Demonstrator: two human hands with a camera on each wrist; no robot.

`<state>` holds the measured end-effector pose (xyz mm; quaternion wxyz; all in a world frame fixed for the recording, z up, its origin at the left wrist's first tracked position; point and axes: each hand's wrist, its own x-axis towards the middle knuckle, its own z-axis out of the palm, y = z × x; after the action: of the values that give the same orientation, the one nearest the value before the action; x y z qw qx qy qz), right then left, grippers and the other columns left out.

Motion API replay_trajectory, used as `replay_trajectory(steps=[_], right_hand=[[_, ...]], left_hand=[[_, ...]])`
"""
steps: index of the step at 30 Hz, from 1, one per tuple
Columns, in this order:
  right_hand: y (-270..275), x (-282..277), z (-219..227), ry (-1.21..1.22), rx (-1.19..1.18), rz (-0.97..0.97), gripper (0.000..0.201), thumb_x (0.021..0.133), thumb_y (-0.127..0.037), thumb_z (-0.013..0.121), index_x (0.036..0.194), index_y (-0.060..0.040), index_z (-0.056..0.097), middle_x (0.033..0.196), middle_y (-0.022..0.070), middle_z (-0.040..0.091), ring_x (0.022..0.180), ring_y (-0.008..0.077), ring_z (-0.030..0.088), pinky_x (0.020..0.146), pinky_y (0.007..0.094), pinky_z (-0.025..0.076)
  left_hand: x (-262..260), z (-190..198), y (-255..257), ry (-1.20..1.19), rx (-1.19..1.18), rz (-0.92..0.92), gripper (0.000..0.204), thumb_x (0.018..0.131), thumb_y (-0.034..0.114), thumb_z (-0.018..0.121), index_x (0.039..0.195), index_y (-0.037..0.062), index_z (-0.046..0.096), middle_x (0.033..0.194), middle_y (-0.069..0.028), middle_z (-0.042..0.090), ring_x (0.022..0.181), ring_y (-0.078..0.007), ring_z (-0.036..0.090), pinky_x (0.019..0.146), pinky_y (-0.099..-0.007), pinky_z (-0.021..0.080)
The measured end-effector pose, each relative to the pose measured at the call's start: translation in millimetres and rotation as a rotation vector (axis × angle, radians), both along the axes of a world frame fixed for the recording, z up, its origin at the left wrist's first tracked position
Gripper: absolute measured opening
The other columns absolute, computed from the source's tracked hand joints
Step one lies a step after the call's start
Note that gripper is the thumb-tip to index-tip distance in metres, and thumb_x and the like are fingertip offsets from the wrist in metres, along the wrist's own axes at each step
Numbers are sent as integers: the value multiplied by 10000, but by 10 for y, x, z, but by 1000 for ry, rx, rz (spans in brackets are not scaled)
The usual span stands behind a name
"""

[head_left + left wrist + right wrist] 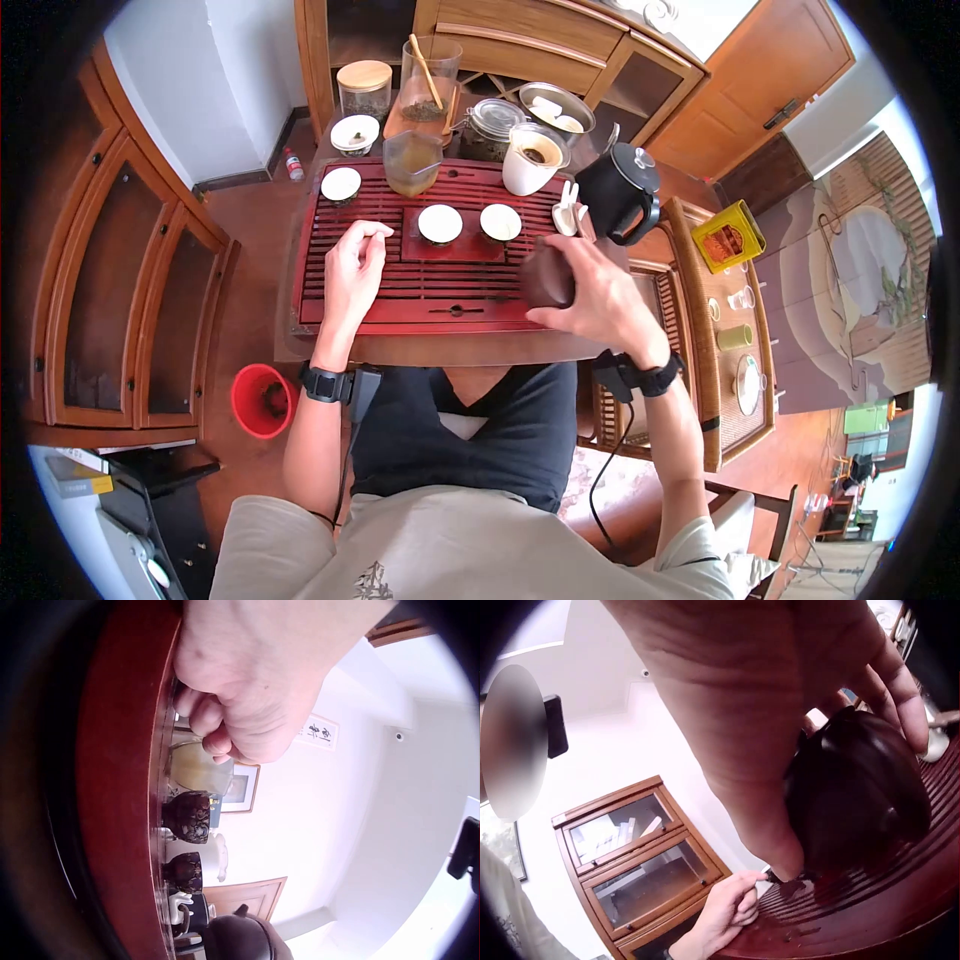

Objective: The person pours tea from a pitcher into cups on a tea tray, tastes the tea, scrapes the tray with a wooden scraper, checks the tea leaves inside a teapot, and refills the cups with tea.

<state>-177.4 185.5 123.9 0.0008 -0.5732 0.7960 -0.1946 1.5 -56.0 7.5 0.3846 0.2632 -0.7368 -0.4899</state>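
Note:
My right hand (605,295) grips a dark brown teapot (546,278) at the right front of the slatted red tea tray (390,327). In the right wrist view, thumb and fingers straddle the teapot (862,799), which sits low over the slats. My left hand (354,275) rests at the tray's left side, fingers loosely curled and holding nothing. Between the hands, two small cups, a left one (440,224) and a right one (500,222), stand on a red rectangular stand (455,253). In the left wrist view their dark patterned outsides show.
Behind the cups are a glass pitcher (412,170) of yellowish liquid, a white vessel (525,175) and a third cup (341,184). A black kettle (612,190) stands right of the tray. Jars and a metal bowl (585,108) line the back. A red bin (263,401) is on the floor.

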Motion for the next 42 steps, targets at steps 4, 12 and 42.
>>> replay_trajectory(steps=[4,12,42], right_hand=[[-244,174,-155,7,42,43,761,619,-348,850,1241,-59,521,1057,151,609,993,338,634,852,415,531],[-306,270,-411,20,69,-4,797,662,-432,823,1282,-63,484,1079,152,579,1017,351,612,847,430,520],[-328,295,-477,13,-283,22,230,845,-211,688,945,-36,576,885,128,561,803,329,624,663,409,511]], left_hand=[[1,35,30,8,20,0,100,944,52,553,985,16,637,703,-13,557,616,-48,442,575,-236,405],[17,12,0,-13,5,-26,104,956,59,544,984,7,629,695,-11,555,612,-38,436,568,-231,394],[-98,314,996,-227,-449,-380,271,802,218,754,717,12,599,587,-91,558,496,-211,539,491,-346,432]])
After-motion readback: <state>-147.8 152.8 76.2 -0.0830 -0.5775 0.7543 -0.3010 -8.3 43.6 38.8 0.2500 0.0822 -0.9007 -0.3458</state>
